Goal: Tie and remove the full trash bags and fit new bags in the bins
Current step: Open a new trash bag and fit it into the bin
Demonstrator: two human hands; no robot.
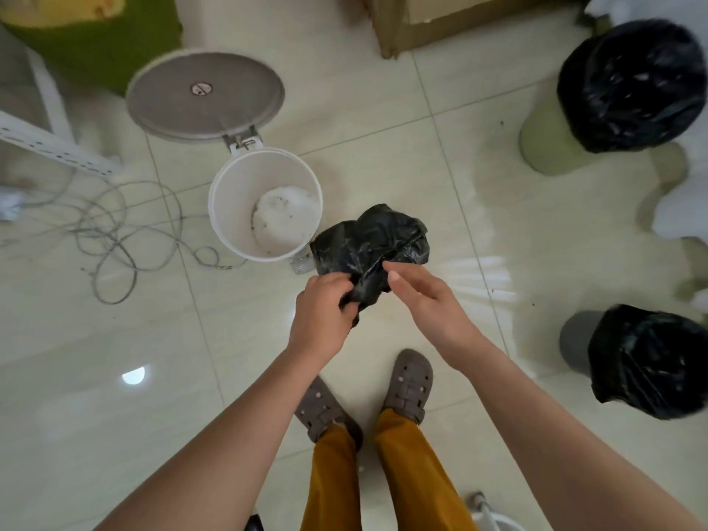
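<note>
The person stands over a white pedal bin (264,205) with its lid (205,94) swung back, and the bin has no bag in it – only some pale residue at the bottom. Both hands hold a crumpled black bag (373,239) in the air just to the right of the bin's rim. The left hand (323,314) has its fingers curled round a gathered fold of the plastic. The right hand (425,297) has its fingers fairly straight, the tips touching the bag's edge; whether they pinch it or only feel for the opening cannot be told.

Two other bins stand well apart on the right, a pale green one (548,143) and a grey one (574,343), each with a black bag (632,86) draped over its rim.

The step in hand looks like finding the mouth of the fresh bag and shaking it open. Thin plastic clings to itself, so the fingers may pull at a seam instead of the opening and tear it. If the bag goes in half-bunched, it may slip off the rim. A tangle of cable (115,231) lies on the tiles left of the bin – a step that way could catch a sandal (412,381).
</note>
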